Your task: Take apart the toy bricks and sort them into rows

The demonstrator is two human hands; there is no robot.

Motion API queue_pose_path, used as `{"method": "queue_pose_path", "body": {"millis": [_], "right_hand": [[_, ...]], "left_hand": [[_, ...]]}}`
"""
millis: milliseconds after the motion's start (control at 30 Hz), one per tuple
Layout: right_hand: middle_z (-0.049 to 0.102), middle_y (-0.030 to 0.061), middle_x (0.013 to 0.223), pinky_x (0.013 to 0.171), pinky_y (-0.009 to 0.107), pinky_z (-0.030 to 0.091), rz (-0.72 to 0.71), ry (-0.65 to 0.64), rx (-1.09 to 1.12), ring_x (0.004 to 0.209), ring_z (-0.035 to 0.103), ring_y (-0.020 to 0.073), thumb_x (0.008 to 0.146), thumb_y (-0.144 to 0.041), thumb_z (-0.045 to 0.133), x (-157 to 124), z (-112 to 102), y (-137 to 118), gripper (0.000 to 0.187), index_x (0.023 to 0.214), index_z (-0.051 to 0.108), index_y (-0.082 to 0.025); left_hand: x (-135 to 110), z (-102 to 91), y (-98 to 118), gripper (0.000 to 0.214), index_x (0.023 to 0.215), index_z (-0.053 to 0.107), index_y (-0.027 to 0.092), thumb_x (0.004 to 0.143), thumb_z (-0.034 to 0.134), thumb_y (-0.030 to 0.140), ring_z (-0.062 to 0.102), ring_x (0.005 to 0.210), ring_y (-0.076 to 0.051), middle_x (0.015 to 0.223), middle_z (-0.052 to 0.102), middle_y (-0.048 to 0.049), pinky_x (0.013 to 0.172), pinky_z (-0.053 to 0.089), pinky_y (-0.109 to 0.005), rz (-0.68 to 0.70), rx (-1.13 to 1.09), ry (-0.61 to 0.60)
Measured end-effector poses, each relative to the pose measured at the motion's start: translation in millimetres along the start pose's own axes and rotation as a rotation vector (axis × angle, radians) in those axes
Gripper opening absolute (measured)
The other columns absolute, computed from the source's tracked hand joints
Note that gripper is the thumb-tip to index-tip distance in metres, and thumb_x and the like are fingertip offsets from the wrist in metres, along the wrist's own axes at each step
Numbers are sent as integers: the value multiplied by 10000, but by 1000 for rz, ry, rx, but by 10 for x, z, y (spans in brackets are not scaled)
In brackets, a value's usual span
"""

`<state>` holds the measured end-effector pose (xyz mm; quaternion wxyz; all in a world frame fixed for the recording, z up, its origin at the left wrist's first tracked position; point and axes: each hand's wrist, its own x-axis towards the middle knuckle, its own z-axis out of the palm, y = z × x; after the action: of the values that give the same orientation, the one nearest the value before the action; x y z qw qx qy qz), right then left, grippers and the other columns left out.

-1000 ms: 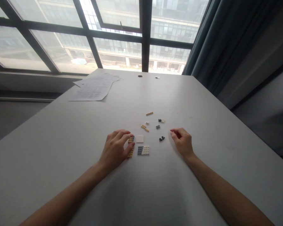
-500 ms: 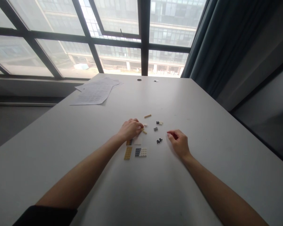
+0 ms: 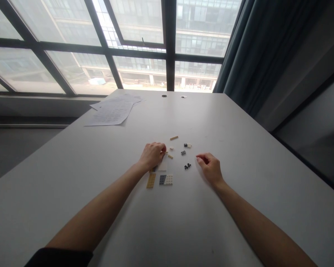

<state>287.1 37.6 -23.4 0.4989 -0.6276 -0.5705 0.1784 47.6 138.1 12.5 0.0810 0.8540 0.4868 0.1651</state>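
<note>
My left hand (image 3: 153,155) is closed in a pinch, with a small tan toy brick (image 3: 166,152) showing at its fingertips. Just right of it lie a small pale brick (image 3: 171,148) and another tan brick (image 3: 170,156). Beneath the hand, a flat white plate (image 3: 162,167) is partly covered. Closer to me are a tan studded plate (image 3: 151,181) and a joined grey and white studded plate (image 3: 166,180). My right hand (image 3: 210,167) rests on the table with curled fingers; whether anything is inside is hidden. Small black pieces (image 3: 187,166) lie left of it.
A long tan brick (image 3: 174,138), a black and cream piece (image 3: 187,145) and a grey brick (image 3: 183,152) lie farther back on the white table (image 3: 225,222). Printed papers (image 3: 111,113) are at the far left. Beyond the table stand windows and a dark curtain (image 3: 247,55).
My left hand has drawn slightly left, and the small tan brick at its fingertips has come away from the tan brick lying beside it. My right hand stays about where it was.
</note>
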Motion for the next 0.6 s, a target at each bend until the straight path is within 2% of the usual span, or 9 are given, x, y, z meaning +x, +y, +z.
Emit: {"method": "queue_pose_path", "body": {"millis": [100, 200, 300, 400, 467, 600], "right_hand": [[684, 60, 797, 662, 312, 481, 16, 1, 18, 679, 584, 175, 803, -326, 571, 7, -8, -4, 227, 850, 723, -163], [673, 46, 776, 639, 296, 477, -48, -4, 9, 647, 571, 160, 818, -297, 570, -20, -11, -47, 205, 863, 718, -164], [669, 32, 777, 630, 279, 481, -188, -90, 21, 625, 566, 141, 834, -255, 570, -102, 18, -148, 178, 908, 710, -176], [690, 31, 818, 655, 276, 508, -260, -194, 106, 646, 600, 137, 828, -230, 594, -227, 85, -299, 173, 961, 700, -197], [712, 39, 860, 689, 286, 529, -249, -236, 191, 674, 629, 141, 818, -229, 621, -315, 138, -405, 183, 983, 694, -202], [731, 55, 881, 690, 297, 557, -153, -320, 370, 708, 668, 156, 802, -279, 675, -456, 229, -558, 226, 1013, 696, -201]], "left_hand": [[-37, 0, 7, 103, 804, 681, 195, 801, 578, 193, 649, 817, -224, 842, 713, -59, 803, 479, -355, -40, -84, 80], [-118, -38, 71, 124, 867, 667, 190, 849, 574, 269, 665, 794, -190, 854, 722, -45, 766, 507, -309, -74, -186, 168], [-286, -103, 192, 200, 910, 654, 196, 873, 579, 378, 673, 773, -155, 843, 728, -20, 751, 525, -271, -73, -318, 253], [-535, -155, 332, 233, 860, 656, 197, 837, 631, 428, 672, 741, -160, 790, 720, -11, 707, 532, -271, -64, -505, 343], [-713, -162, 418, 225, 845, 654, 196, 828, 646, 420, 669, 717, -161, 769, 713, -12, 667, 531, -267, -68, -543, 341], [-983, -119, 537, 134, 826, 639, 200, 852, 635, 331, 649, 698, -145, 755, 692, -7, 682, 525, -268, 12, -519, 333]]}}
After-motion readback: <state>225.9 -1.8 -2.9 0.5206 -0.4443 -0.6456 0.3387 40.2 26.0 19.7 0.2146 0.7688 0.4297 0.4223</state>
